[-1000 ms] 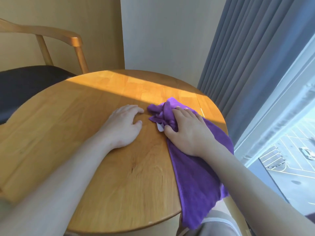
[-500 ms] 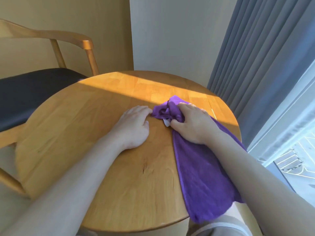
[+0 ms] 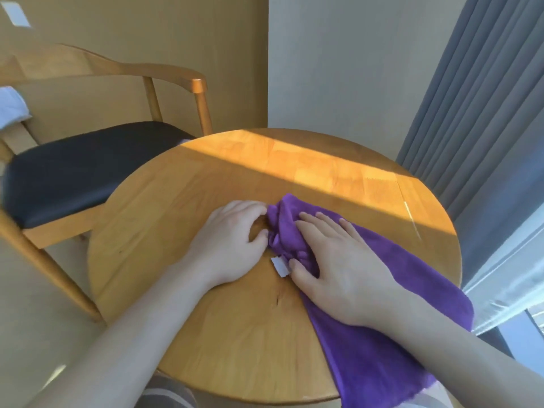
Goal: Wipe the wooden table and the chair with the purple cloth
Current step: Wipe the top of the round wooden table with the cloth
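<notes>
Both forearms reach in from six o'clock over the round wooden table [image 3: 176,231]. The right hand [image 3: 338,260] lies palm down on the purple cloth [image 3: 382,304], its fingers nearly straight and spread toward eleven o'clock, the thumb pressed against the bunched end of the fabric; it presses flat and pinches nothing. The left hand [image 3: 232,240] rests on the bare wood just at nine o'clock of that bunch, fingers curled loosely with their tips touching the cloth's edge, holding nothing that can be seen. From under the right palm the cloth runs toward five o'clock and hangs over the table's near rim. A small white tag [image 3: 279,265] sticks out between the two thumbs. The chair [image 3: 88,172], wooden with a dark seat, stands at ten o'clock of the table
</notes>
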`<action>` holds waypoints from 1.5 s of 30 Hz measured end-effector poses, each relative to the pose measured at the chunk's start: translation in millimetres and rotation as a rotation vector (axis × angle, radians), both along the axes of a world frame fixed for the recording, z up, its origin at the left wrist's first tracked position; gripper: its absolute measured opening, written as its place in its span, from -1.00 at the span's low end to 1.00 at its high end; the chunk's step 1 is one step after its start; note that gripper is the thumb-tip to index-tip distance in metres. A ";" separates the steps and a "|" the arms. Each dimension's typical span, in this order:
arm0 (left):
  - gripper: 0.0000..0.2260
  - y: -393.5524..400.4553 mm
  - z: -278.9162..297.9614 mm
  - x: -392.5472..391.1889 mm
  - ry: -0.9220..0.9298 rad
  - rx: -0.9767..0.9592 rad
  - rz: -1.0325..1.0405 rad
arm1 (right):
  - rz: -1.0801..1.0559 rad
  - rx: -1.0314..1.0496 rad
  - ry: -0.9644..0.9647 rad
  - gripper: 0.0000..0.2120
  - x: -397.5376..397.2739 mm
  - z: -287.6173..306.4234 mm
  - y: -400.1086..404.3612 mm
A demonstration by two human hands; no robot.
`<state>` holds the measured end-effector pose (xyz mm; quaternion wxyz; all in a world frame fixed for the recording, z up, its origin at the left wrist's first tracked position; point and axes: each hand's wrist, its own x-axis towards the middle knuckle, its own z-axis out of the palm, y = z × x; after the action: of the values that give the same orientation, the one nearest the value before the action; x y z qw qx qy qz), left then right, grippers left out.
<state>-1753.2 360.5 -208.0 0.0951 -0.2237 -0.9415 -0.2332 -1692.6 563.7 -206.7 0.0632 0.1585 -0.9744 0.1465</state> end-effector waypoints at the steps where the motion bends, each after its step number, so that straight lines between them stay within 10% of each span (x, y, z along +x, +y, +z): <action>1: -0.68 0.7 0.2 -0.6 0.003 -0.002 0.006 | 0.037 -0.005 -0.006 -0.36 5.1 -0.9 1.8; 18: -0.64 -8.9 -1.1 -13.8 -0.101 -0.094 0.313 | -0.073 -0.022 -0.055 -0.77 -120.2 11.6 2.8; 24: -0.63 -15.4 -6.1 -16.8 -0.098 -0.099 0.273 | 0.242 -0.020 -0.064 -0.33 -22.4 4.3 16.4; 31: -0.63 -16.7 -8.7 -19.7 -0.100 -0.095 0.272 | 0.189 -0.020 -0.117 -0.37 -58.3 10.4 13.7; 35: -0.61 -15.9 -6.6 -17.0 -0.113 -0.112 0.275 | 0.094 -0.034 -0.100 -0.75 -111.6 14.8 -6.4; 45: -0.62 -15.3 -3.3 -11.9 -0.109 -0.106 0.272 | 0.026 0.019 -0.040 -0.59 -85.0 4.3 -19.8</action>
<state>-1765.1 345.2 -211.3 0.0627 -0.0859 -0.9779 -0.1798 -1777.6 544.0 -202.4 0.0401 0.1688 -0.9746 0.1413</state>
